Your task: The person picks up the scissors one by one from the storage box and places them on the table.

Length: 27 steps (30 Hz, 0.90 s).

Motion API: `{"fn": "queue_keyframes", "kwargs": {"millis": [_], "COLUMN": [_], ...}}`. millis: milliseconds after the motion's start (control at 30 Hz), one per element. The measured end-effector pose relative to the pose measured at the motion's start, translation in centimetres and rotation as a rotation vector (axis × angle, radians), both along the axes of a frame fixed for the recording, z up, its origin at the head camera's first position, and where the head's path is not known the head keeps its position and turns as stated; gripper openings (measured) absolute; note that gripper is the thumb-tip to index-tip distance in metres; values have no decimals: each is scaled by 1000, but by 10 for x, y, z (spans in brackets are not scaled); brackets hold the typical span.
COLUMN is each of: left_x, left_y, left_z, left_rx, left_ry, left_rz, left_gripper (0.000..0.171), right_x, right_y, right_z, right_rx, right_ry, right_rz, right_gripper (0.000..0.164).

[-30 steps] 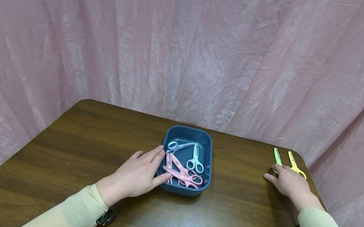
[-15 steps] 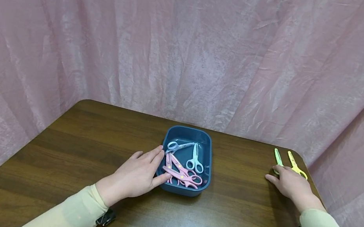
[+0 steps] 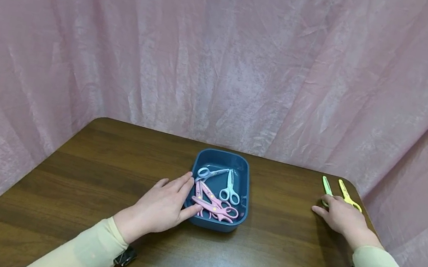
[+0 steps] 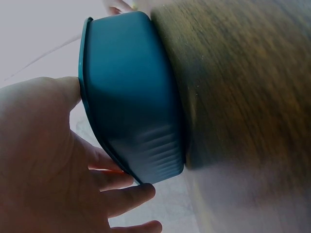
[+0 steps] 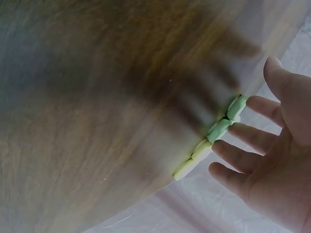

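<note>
Both palm-down, unclenched | left hand [image 3: 158, 207]: straight-fingered against tub [image 3: 216, 226] | right hand [image 3: 341, 214]: loose-fingered over green scissors [image 3: 326, 185]

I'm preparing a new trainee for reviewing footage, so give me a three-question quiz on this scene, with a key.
1. Which hand touches the blue tray?
2. True or false: the yellow scissors lie on the table, outside the tray.
3. Which colour of scissors can be seen inside the tray? A) black B) pink C) orange

Key:
1. The left hand.
2. True.
3. B: the pink scissors.
</note>
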State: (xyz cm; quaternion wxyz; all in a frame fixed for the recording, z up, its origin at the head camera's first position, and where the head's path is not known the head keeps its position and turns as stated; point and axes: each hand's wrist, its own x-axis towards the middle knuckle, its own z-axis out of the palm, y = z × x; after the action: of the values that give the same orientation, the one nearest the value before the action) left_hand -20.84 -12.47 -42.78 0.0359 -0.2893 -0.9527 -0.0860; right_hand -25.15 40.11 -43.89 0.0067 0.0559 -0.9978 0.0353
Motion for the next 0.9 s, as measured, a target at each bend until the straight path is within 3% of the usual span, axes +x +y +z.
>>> {"fn": "queue_keyframes", "kwargs": {"millis": [167, 367, 633, 900], "left_x": [0, 0, 1, 2], "left_y": [1, 1, 2, 1], "left_z": [0, 1, -3, 1], "left_rx": [-5, -1, -8, -9], "left_ry": [-3, -6, -18, -14], "left_rz": [2, 9, 8, 16], "left_gripper": [90, 89, 90, 90], "right_x": [-1, 9, 9, 16], "right_y": [3, -26, -49, -85], "right_z": [1, 26, 20, 30], "right_rx": [-14, 2, 20, 43], "right_ry": [55, 64, 109, 191], "right_rz": [2, 17, 102, 229], "right_gripper": [72, 61, 62, 62]}}
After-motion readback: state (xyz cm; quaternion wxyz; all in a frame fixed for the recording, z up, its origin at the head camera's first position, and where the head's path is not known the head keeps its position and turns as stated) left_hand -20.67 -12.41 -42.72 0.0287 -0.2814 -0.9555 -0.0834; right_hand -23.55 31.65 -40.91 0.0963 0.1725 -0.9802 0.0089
